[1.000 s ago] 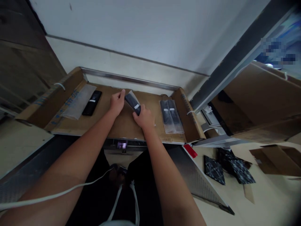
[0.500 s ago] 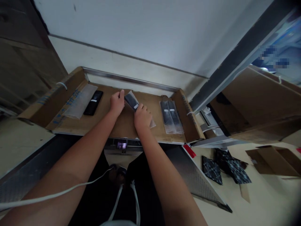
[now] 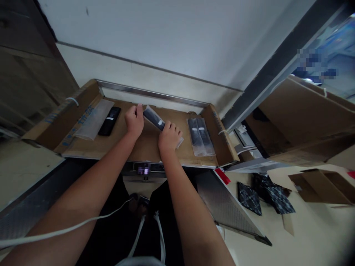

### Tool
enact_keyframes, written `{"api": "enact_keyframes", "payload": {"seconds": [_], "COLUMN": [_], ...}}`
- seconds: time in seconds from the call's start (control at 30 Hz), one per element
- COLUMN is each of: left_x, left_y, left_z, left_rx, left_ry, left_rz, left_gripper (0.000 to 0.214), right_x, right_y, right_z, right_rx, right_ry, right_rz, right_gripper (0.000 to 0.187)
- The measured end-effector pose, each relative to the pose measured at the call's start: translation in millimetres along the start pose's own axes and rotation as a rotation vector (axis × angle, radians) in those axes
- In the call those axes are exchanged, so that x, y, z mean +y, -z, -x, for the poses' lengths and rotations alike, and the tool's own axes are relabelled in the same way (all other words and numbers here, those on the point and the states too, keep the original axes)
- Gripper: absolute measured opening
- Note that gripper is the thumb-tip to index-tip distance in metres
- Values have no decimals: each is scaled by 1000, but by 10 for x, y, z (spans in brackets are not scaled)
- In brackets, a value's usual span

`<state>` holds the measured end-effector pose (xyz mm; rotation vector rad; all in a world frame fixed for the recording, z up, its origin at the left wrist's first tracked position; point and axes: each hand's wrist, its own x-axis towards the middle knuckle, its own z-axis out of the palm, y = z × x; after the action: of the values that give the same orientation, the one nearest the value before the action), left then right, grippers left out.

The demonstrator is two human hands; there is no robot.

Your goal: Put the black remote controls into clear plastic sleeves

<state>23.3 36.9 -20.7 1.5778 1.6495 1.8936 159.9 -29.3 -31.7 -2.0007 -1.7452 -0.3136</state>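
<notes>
Over a cardboard-covered bench (image 3: 144,147) both my hands hold one black remote control inside a clear plastic sleeve (image 3: 155,119). My left hand (image 3: 134,120) pinches the sleeve's upper left end with its fingers closed. My right hand (image 3: 169,135) is closed round the lower right part, where the clear sleeve sticks out past my fingers. A bare black remote (image 3: 109,120) lies to the left, beside an empty clear sleeve (image 3: 93,119). Two sleeved remotes (image 3: 201,136) lie side by side to the right.
Cardboard flaps (image 3: 57,116) rise at both ends of the bench, with a metal rail (image 3: 152,94) and a white wall behind. A big cardboard box (image 3: 305,118) stands to the right. Dark patterned packets (image 3: 263,194) and a flat carton (image 3: 321,183) lie on the floor. A white cord (image 3: 69,226) crosses my lap.
The sleeved remote has tipped flatter and moved a little to the left. My left hand shifted left with its end, and my right hand slid along the sleeve.
</notes>
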Motion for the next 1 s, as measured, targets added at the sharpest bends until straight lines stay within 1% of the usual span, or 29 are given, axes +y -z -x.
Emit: {"api": "enact_keyframes", "payload": {"seconds": [0.1,0.23,0.33,0.4,0.47,0.57,0.63,0.7,0.77,0.8,0.9,0.93,1.0], "left_x": [275,782,1086,1198,1233,1172,1099,1051,1057,1083,1208,1250,1314], "left_y": [57,90,87,79,72,78,117,192,290,339,442,458,469], "left_z": [-81,-270,-362,-376,-362,-341,-350,-373,-395,-400,-392,-387,-385], "left_rx": [-50,-130,-121,-103,-104,-115,-162,-249,-294,-276,-160,-146,-182], "left_ry": [-73,-271,-426,-489,-477,-323,-211,-157,-160,-175,-240,-263,-306], "left_rz": [56,76,29,17,38,107,100,32,-43,-72,-135,-160,-228], "left_gripper": [44,45,47,48,48,38,31,30,31,31,33,34,36], "right_x": [7,28,78,128,179,224,226,216,204,199,189,186,183], "right_y": [-25,-45,-59,-76,-93,-98,-82,-59,-37,-29,-18,-17,-17], "right_z": [-7,-15,-27,-39,-50,-57,-52,-45,-40,-39,-40,-40,-38], "right_rx": [26,34,0,-21,-36,-9,43,82,94,96,109,115,120], "right_ry": [2,0,-35,-83,-143,-180,-159,-145,-149,-149,-145,-139,-113], "right_rz": [-72,-241,-456,-599,-684,-681,-619,-544,-487,-470,-436,-423,-392], "right_gripper": [21,34,38,38,33,24,26,31,32,31,28,28,26]}}
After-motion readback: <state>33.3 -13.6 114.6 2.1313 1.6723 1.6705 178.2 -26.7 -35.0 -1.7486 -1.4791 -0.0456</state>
